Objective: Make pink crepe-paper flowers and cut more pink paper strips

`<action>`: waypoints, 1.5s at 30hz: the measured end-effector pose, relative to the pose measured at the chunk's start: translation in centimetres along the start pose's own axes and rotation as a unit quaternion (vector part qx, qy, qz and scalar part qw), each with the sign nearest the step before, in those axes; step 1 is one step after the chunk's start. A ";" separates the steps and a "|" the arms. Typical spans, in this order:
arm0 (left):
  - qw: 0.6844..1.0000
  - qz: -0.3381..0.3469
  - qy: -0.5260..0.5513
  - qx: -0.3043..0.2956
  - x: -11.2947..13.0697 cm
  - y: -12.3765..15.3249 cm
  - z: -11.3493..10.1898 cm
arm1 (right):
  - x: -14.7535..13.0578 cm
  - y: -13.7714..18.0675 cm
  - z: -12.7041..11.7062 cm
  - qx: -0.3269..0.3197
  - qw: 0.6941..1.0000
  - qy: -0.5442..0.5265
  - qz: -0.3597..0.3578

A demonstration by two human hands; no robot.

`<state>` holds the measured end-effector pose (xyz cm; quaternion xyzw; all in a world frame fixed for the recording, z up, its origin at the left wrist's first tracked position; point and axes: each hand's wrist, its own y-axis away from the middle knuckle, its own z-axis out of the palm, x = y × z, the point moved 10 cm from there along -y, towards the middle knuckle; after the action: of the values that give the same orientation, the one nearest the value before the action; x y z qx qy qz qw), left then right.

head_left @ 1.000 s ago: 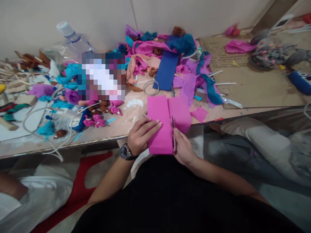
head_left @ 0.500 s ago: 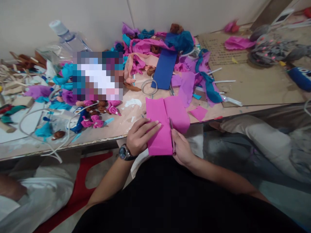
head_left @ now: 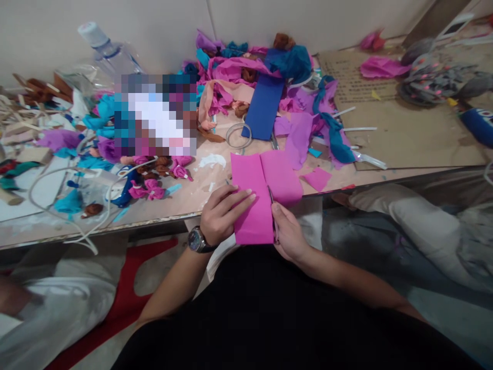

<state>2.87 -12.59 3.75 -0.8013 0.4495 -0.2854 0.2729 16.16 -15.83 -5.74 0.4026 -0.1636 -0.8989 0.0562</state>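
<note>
A sheet of bright pink crepe paper (head_left: 252,216) lies over the table's front edge, with a slit running down from its far edge. My left hand (head_left: 221,213), a watch on its wrist, grips the sheet's left side, fingers stretched across the top and thumb hidden. In my right hand (head_left: 288,231) is a pair of scissors (head_left: 270,194), closed in by my fingers. Its narrow blade points away from me along the cut, and the handles are mostly covered. The paper's right part (head_left: 283,177) spreads out beyond the blades.
Crumpled coloured paper, a blue strip (head_left: 264,105) and a wire ring (head_left: 239,135) lie behind the sheet. A plastic bottle (head_left: 115,56) stands at the back left. Looped white cord (head_left: 38,185) hangs over the left edge. Cardboard (head_left: 404,139) covers the right. People sit on both sides.
The view has shifted slightly. Both hands keep nearly the same place on the paper and scissors; any movement of the blades is too small to make out.
</note>
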 end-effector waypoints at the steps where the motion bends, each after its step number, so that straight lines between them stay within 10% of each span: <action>1: 1.000 -0.002 -0.001 0.001 0.0 0.0 0.0 | -0.1 0.0 0.0 0.002 1.000 0.005 0.001; 45: 0.986 0.030 0.058 -0.154 -1.2 -2.2 0.9 | 5.3 2.3 -1.0 -0.058 0.990 0.032 0.122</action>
<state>4.21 -10.37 4.38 -0.8019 0.5271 -0.2504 0.1283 13.25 -19.45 -9.34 0.4042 -0.1571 -0.8799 0.1942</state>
